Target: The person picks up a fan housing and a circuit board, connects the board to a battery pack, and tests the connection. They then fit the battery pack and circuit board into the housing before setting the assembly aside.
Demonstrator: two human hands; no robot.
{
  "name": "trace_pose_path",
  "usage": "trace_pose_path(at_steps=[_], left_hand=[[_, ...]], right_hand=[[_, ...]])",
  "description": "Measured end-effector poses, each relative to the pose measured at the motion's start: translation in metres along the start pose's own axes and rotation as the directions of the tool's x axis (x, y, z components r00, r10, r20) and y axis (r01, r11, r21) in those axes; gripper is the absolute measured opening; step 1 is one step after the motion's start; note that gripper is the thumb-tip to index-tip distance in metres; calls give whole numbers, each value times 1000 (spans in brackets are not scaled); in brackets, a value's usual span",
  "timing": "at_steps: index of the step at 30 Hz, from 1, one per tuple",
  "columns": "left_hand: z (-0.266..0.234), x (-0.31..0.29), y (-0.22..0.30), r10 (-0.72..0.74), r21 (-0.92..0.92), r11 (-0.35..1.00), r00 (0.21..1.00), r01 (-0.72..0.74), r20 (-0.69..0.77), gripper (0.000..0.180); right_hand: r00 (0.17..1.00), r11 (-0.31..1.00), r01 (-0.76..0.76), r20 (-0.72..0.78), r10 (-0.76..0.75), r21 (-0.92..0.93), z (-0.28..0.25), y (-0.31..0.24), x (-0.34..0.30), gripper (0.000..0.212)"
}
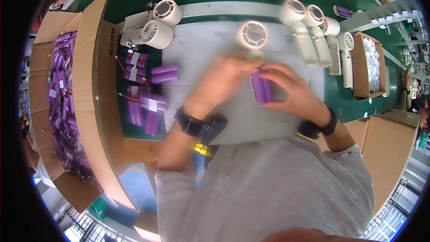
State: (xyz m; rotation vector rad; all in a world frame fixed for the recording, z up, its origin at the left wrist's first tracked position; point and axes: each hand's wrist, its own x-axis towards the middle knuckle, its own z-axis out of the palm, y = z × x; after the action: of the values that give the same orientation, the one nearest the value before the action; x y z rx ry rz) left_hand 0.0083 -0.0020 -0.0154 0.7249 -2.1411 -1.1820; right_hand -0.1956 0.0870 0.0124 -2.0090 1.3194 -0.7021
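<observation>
In front of me a white handheld fan (252, 36) lies with its round head away from me. A purple battery pack (262, 88) of two cells sits in its open handle. My left hand (223, 79), smeared by motion, is closed with its fingertips pinched at the fan's neck. My right hand (293, 88) grips the battery pack, its fingers at the upper end and its thumb by the lower end. What the touching fingertips hold between them is too small to make out. Under both hands is a pale grey mat (192, 40).
On the left stand a cardboard box (96, 89) of purple battery packs and several loose packs (165, 73). White fan heads (157, 34) lie behind these. Several open fans (306, 45) lie at the right, beside a small box (360, 69) of white pieces. A metal rail (215, 9) crosses the green table.
</observation>
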Motion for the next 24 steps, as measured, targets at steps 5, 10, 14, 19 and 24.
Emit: trace_pose_path(at_steps=[5,10,14,19,24], left_hand=[[-2,-1,1,-3,6,1000,1000,3,22,35],[-4,0,6,-15,-2,1000,1000,15,16,34],[-4,1,8,-29,-25,999,1000,29,10,30],[-7,2,10,-55,-24,998,998,56,36,31],[-6,0,5,-34,-4,999,998,35,59,38]], right_hand=[[1000,1000,5,-26,-6,-9,1,-2,-4,59],[998,998,38,-45,-41,-59,1,1,-6,56],[996,994,56,-58,-61,-90,1,1,-7,54],[996,994,62,-61,-67,-88,1,2,-7,52],[999,998,28,-30,-30,-53,-2,-2,-5,50]])
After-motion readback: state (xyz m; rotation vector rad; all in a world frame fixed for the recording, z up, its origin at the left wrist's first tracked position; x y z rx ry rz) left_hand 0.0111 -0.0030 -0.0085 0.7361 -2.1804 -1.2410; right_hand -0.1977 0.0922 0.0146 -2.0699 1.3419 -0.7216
